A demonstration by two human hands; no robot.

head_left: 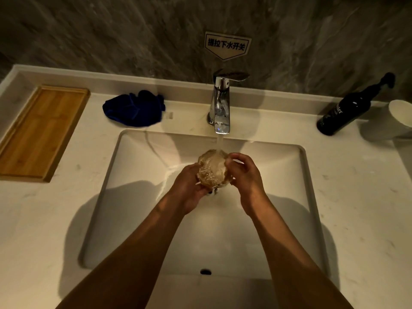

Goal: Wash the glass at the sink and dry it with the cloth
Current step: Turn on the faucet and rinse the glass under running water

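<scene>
The clear textured glass (211,169) is over the middle of the white sink (142,175), right under the water running from the chrome tap (220,108). My left hand (189,188) cups the glass from below and the left. My right hand (244,175) grips its right side, fingers curled over the rim. Water splashes over the glass and runs down into the basin. The dark blue cloth (133,109) lies crumpled on the counter, left of the tap and apart from both hands.
A wooden tray (42,132) sits on the counter at the far left. A dark pump bottle (347,110) and a white cup (401,114) stand at the back right. A sign (227,45) hangs on the grey stone wall above the tap.
</scene>
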